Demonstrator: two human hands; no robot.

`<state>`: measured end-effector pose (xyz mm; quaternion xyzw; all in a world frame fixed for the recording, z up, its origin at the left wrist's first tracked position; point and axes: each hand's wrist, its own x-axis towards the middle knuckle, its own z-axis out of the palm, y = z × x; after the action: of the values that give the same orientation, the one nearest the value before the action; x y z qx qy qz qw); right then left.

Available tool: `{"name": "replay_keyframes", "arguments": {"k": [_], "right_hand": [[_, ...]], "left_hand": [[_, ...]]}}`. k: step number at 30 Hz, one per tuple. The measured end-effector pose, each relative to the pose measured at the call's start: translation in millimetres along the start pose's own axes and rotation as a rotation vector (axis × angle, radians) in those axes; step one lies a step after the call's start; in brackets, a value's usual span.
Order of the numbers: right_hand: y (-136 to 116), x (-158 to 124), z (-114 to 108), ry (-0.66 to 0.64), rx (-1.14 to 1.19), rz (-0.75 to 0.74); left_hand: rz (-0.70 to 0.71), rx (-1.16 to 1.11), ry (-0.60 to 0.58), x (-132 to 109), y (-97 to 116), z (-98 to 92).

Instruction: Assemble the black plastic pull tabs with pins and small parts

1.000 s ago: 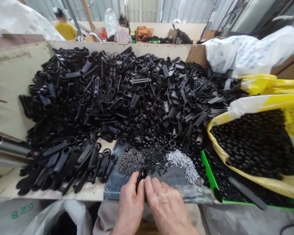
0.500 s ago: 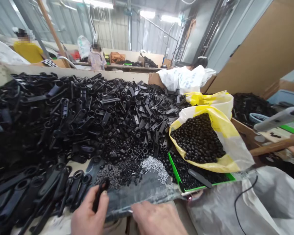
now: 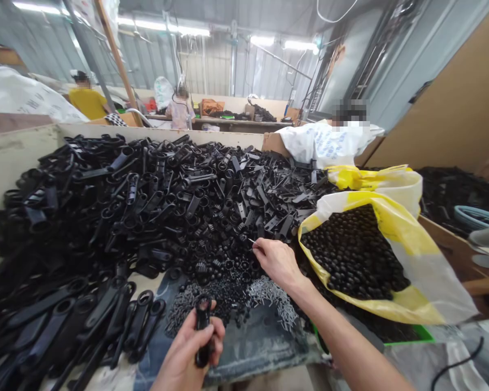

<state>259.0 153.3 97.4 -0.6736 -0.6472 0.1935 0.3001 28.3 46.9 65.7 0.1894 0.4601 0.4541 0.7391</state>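
My left hand (image 3: 193, 345) is wrapped round a black plastic part (image 3: 204, 328) with a ring at its upper end, held above the front of the blue-grey work surface (image 3: 252, 347). Further forward, my right hand (image 3: 275, 260) pinches a thin, light-coloured pin (image 3: 251, 240) over the edge of the black parts heap (image 3: 158, 201). Between and below the hands lie small silver pins (image 3: 275, 298) and small dark pieces (image 3: 187, 304). Longer black handles with ringed ends (image 3: 57, 326) lie to the left of my left hand.
At the right, a yellow and white bag (image 3: 427, 266) full of black balls (image 3: 354, 252) stands over a green-edged tray (image 3: 421, 334). A low board (image 3: 228, 138) borders the heap at the back. Several people are beyond it, one in a yellow top (image 3: 87, 102).
My right hand has moved forward from the front edge to the heap, and a thin pin now shows in its fingers. My left hand has shifted right with the black part. The view has shifted.
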Motion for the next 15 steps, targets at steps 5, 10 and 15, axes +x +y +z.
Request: {"name": "replay_keyframes", "arguments": {"k": [5,10,15], "right_hand": [[11.0,6.3,-11.6,-0.034,0.396,0.095],[1.8,-26.1,-10.0,-0.120,0.789,0.166],[-22.2,-102.2,31.4,-0.396,1.246,0.327]], "left_hand": [[-0.053,-0.105,0.001,0.5,6.2,-2.4],[-0.044,-0.176,-0.063,1.3,5.7,7.5],[0.018,-0.174,-0.056,-7.0,2.3,18.6]]}}
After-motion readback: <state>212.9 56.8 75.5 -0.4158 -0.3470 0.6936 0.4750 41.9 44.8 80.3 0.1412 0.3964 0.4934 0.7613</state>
